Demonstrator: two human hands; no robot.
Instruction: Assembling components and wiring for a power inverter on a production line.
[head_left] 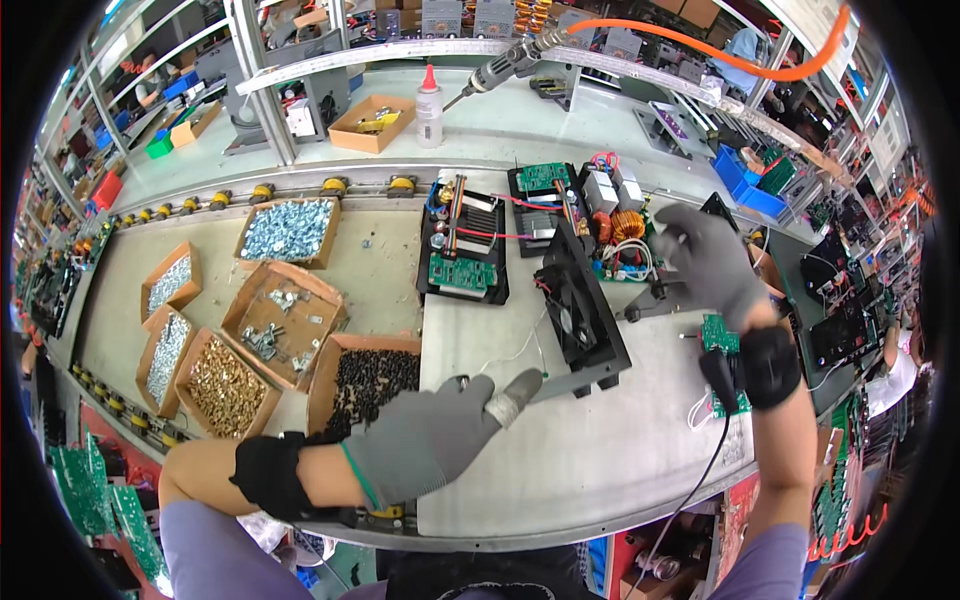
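My left hand (425, 440), in a grey glove, is closed at the near end of a black metal housing (590, 335), its thumb lying against the housing's flange. A fan-like round part and a thin white wire show at the housing. To the right, my gloved right hand (712, 262) is over the workbench with bent fingers, blurred by motion; whether it holds anything cannot be made out. Beside it sits an assembly with a copper-wound coil (627, 225), silver blocks and looped white wire. A dark bracket (655, 300) lies just below that hand.
Left of the housing stands a black unit with a green circuit board (462, 273). Cardboard boxes hold silver fasteners (287, 230), brass-coloured ones (226, 385) and black screws (375, 380). A power screwdriver (510, 62) hangs from an orange hose above. A red-tipped bottle (429, 110) stands behind.
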